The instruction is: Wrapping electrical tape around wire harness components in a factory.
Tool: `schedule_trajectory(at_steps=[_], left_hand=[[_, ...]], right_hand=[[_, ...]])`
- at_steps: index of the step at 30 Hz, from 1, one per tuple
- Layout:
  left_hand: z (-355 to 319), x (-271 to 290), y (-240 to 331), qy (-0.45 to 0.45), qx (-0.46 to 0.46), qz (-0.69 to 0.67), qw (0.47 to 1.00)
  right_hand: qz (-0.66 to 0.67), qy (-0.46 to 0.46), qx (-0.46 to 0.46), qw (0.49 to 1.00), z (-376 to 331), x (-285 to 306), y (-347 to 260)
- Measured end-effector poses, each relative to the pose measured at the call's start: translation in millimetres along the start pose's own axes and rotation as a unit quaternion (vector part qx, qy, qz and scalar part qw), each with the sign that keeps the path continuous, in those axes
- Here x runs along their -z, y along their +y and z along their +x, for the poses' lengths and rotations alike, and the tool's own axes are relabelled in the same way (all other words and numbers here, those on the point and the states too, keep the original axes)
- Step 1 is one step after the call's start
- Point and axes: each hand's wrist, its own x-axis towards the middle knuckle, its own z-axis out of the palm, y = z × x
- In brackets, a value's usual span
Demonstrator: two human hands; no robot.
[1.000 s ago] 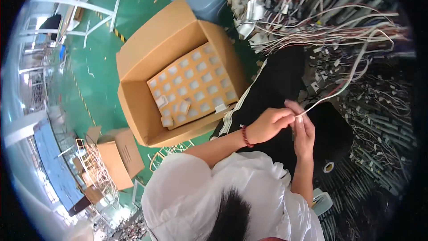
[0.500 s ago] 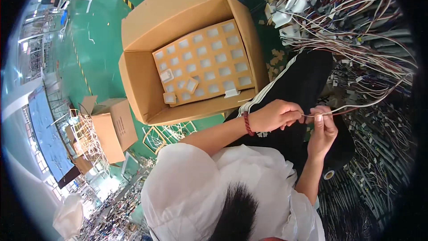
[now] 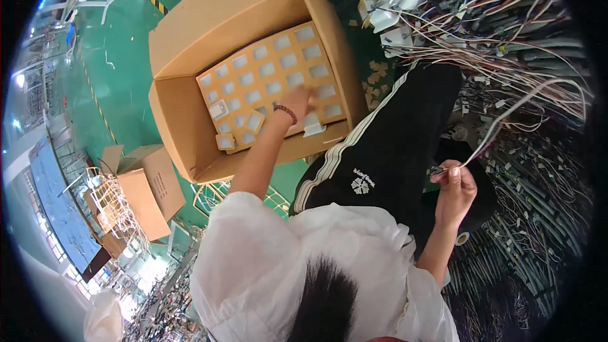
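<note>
Right hand point(image 3: 455, 183), lower right: thumb and fingers pinched on pale wire point(image 3: 482, 144) near its end, apparently for control | left hand point(image 3: 295, 102), centre: over orange gridded tray point(image 3: 285, 51), open box point(image 3: 176, 123) handily near | blurred; can't tell its fingers' state

We reach out with left arm point(image 3: 258, 164), bare below elbow, slanting upward and rightward in view. Left hand point(image 3: 296, 102) leads, well apart from right one, its outline blurred; finger pose unclear. We hold right forearm point(image 3: 438, 254) rising steeply from below, leaning slightly rightward. Our right hand point(image 3: 456, 194) makes pinch: thumb point(image 3: 455, 175) and index finger point(image 3: 449, 163) pressed together near tips, remaining fingers point(image 3: 469, 183) bent inward.
</note>
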Motion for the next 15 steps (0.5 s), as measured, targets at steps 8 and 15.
schedule_trajectory(at_steps=[8,15], left_hand=[[-1,-118,-23,-0.139,0.159,-0.154,0.965],[32,-117,-22,-0.338,0.102,-0.128,0.927]], right_hand=[[0.123,0.022,-0.078,0.989,-12,7,2],[0.19,0.046,-0.081,0.977,-11,29,6]])
